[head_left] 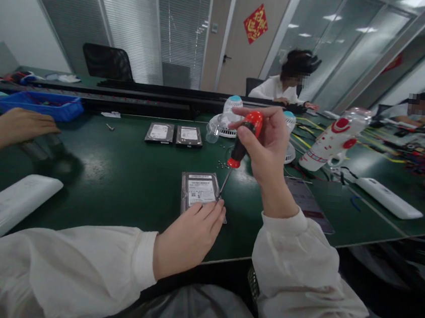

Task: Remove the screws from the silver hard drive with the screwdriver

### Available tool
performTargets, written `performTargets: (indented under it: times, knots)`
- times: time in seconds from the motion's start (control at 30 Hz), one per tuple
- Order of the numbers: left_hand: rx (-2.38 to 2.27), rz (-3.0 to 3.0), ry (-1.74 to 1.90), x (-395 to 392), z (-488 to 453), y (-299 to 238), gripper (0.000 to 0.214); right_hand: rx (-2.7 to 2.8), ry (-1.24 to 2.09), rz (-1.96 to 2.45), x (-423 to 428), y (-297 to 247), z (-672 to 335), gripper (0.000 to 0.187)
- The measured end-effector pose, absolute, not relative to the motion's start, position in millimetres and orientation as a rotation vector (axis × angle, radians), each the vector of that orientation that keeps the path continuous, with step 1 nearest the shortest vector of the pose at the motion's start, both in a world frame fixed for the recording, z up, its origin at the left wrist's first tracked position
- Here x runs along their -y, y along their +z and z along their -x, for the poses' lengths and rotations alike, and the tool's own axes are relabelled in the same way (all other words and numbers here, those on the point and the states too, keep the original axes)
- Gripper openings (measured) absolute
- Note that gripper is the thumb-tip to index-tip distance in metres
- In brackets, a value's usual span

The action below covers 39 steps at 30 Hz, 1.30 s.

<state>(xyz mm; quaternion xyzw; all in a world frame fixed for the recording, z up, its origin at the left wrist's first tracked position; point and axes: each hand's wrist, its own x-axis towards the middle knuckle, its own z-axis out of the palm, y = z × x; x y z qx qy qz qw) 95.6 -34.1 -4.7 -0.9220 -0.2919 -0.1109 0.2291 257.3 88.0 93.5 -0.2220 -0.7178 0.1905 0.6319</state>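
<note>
Close in front of me on the green table lies a hard drive (202, 186), label side up. My left hand (193, 233) rests over its near right part, fingers together and bent down onto it; the thumb is hidden. A red and black screwdriver (239, 149) is gripped in my right hand (265, 147) near the top of its handle. Its shaft slants down to the drive's right edge, beside my left fingertips. The exact contact of the tip is hard to make out. Small loose screws (222, 164) lie just beyond the drive.
Two more hard drives (159, 132) (189, 136) lie farther back. White fans (232, 111), a clear cup (213, 131) and a red-patterned bottle (332, 138) stand behind. Another person's hand (28, 126) is at left, near a blue tray (45, 105). White power banks (388, 198) (14, 204) lie either side.
</note>
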Motion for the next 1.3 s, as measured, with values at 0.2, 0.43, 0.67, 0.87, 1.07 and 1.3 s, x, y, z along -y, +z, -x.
performTargets:
  times: [0.2, 0.43, 0.67, 0.87, 1.07, 1.3]
  knots:
    - [0.804, 2.533, -0.313, 34.3, -96.2, -4.7, 0.049, 1.698, 0.449, 0.495, -94.2, 88.4, -262.3, 0.045]
    - [0.817, 2.541, -0.318, 34.9, -96.4, -5.6, 0.05, 1.589, 0.617, 0.372, -96.0, 86.9, -258.2, 0.033]
    - [0.813, 2.534, -0.34, 35.0, -96.4, -6.5, 0.051, 1.601, 0.397, 0.441, -93.1, 91.5, -255.5, 0.041]
    - [0.819, 2.537, -0.32, 35.4, -97.4, -5.3, 0.05, 1.654, 0.551, 0.426, -93.7, 86.6, -257.5, 0.037]
    - [0.833, 2.54, -0.306, 36.7, -97.6, -3.8, 0.051, 1.669, 0.551, 0.436, -89.7, 88.1, -256.1, 0.038]
    - [0.825, 2.535, -0.31, 35.2, -97.3, -4.0, 0.05, 1.568, 0.255, 0.546, -85.7, 94.7, -254.7, 0.034]
